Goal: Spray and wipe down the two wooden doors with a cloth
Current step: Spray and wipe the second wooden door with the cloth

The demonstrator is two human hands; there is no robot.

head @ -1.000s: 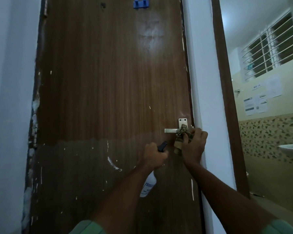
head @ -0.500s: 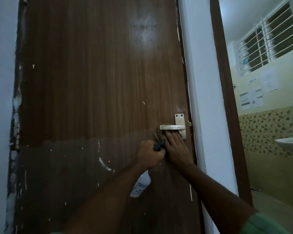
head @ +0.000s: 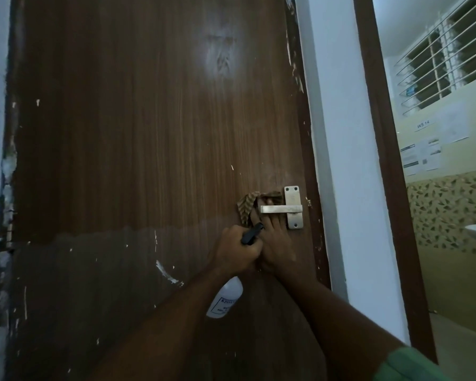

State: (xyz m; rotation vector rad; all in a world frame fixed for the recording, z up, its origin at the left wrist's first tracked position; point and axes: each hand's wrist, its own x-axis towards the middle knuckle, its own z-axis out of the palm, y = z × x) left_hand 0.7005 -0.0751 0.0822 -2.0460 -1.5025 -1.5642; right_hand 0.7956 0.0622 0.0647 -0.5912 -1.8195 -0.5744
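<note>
You wipe first door (head: 149, 133) w/ cloth (head: 246, 206) under flat right hand (head: 276, 243); left hand (head: 232, 253) grips bottle (head: 226, 299) (second door probably untouched).

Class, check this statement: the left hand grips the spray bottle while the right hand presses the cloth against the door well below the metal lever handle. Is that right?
Not quite. In the head view the left hand grips the spray bottle, and the right hand presses the cloth against the door behind and just above the lever handle, not well below it.

Door handle (head: 280, 209) hides the right hand's (head: 276, 246) fingertips.
</note>
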